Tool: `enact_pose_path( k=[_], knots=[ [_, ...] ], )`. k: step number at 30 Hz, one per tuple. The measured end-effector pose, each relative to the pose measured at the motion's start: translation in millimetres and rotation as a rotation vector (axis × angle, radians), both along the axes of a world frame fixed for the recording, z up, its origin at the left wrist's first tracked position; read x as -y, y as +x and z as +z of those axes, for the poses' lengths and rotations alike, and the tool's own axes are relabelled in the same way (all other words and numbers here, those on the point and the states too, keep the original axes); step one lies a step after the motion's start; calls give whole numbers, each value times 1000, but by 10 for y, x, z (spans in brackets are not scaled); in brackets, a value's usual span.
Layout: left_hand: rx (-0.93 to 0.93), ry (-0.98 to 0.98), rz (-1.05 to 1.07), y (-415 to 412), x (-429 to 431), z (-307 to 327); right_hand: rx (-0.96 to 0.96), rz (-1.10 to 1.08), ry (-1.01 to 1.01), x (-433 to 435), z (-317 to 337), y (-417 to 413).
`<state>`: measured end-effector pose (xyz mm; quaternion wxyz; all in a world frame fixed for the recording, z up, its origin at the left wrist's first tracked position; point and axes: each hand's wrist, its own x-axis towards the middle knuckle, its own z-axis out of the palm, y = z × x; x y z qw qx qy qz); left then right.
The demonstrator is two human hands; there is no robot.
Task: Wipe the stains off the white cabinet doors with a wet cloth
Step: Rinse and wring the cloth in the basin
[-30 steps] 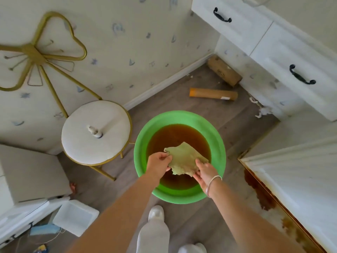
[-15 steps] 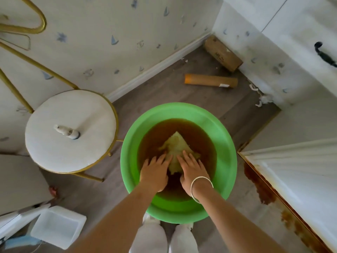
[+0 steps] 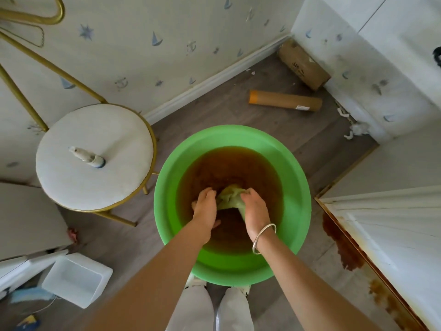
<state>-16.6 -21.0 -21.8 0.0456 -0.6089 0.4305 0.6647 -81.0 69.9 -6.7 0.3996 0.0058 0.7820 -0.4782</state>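
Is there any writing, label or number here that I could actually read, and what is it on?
Nothing here can be quoted.
On the cardboard box: dark printed characters, too blurred to read.
On the cardboard tube: a small white label, too small to read.
On the spray bottle lying on the stool: no readable label.
On the cloth and the green basin: no text visible.
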Motion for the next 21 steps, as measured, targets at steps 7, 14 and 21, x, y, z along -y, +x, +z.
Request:
enact_pose_path(
  k=[7,14,21],
  knots=[
    [-386,660,275,-93,-174,313,-372,-75,-37,86,421,335],
    [-516,485,336,-92,-153,318,-118,-134,-32,-61,509,204],
    [-577,321,-31,-140,-73,513,748,138,-394,-147,390,-254]
  ],
)
